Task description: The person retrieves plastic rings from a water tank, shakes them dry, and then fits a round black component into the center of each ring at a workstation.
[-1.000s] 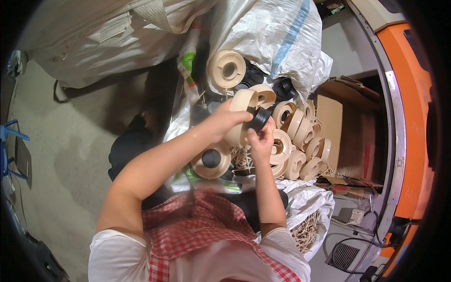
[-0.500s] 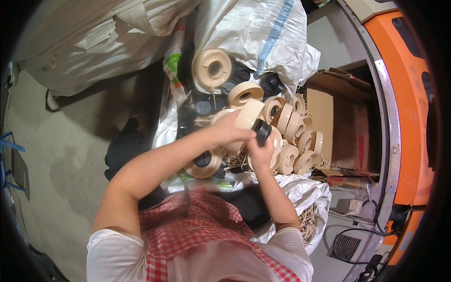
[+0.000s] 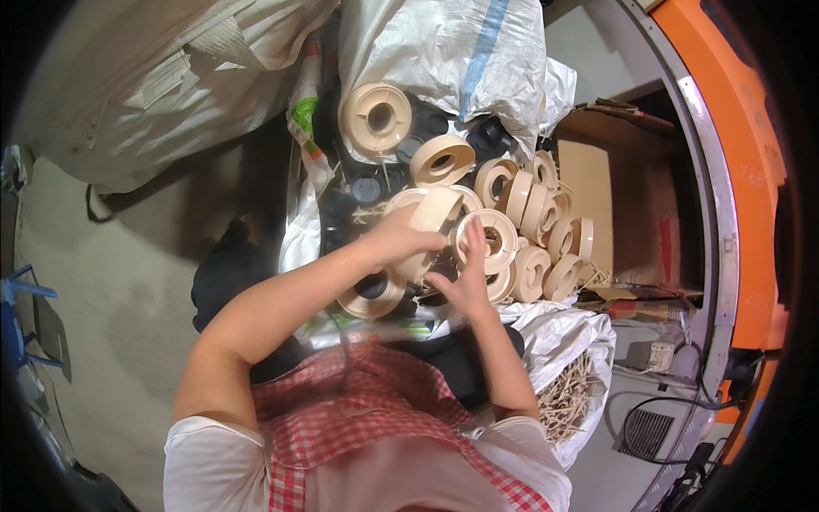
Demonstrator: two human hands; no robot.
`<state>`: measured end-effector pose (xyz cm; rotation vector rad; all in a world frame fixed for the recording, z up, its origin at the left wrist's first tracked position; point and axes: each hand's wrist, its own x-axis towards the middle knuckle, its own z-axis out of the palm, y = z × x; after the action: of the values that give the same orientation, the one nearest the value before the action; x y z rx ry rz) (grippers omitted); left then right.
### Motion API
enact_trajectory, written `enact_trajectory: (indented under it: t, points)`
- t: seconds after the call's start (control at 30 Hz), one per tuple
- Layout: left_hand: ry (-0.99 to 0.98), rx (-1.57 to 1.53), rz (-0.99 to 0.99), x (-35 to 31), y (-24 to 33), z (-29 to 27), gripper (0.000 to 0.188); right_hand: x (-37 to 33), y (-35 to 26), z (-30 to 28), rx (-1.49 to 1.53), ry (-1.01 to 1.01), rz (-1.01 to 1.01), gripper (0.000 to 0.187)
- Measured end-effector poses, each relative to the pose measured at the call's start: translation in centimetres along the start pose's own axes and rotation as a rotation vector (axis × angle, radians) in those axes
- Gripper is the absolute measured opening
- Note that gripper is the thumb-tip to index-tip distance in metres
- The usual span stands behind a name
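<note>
My left hand [image 3: 394, 241] grips a beige plastic spool [image 3: 433, 212], tilted on edge, over a pile of parts. Just to its right my right hand [image 3: 465, 277] presses its fingers against another beige spool [image 3: 488, 237] that faces up with its round hub hole showing. Both hands sit close together above a heap of black plastic caps [image 3: 368, 189] and more beige spools [image 3: 546, 230]. A low spool [image 3: 372, 297] lies below my left wrist.
Large white woven sacks [image 3: 444, 51] lie behind the pile. A cardboard box [image 3: 614, 205] stands to the right, beside an orange machine frame [image 3: 734, 171]. A sack of pale wooden sticks [image 3: 576, 388] sits at lower right. A blue stand [image 3: 17, 324] is at far left.
The small black part seen between my hands earlier is no longer visible. My left hand now holds a beige spool and my right hand has dropped to a second spool.
</note>
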<state>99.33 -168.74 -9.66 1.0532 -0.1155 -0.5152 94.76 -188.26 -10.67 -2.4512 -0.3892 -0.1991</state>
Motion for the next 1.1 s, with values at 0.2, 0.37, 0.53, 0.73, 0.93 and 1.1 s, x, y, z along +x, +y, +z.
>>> enact_trajectory:
  t: [0.2,0.37,0.53,0.73,0.93,1.1]
  points:
    - [0.015,0.4,0.143,0.0,-0.5,-0.2,0.05,2.6,-1.4,-0.4,-0.038,-0.131,-0.103,0.067]
    - [0.053,0.345,0.035,-0.3,-0.7,-0.4,0.06,1.7,1.2,2.1,0.119,-0.071,0.096,0.046]
    - [0.321,0.237,0.152,-1.2,-2.6,-2.5,0.065,1.5,6.3,2.2,0.009,-0.073,0.637,0.03]
    - [0.044,0.043,-0.548,-3.2,-3.3,-3.3,0.062,4.7,9.2,6.5,-0.295,-0.079,0.146,0.069]
    - [0.22,1.194,-0.426,-2.1,-5.3,-3.9,0.054,9.1,5.4,4.1,-0.354,-0.036,0.396,0.068]
    - [0.142,-0.132,-0.025,1.3,-3.4,-2.3,0.042,9.0,-0.8,1.6,-0.206,0.201,-0.102,0.05]
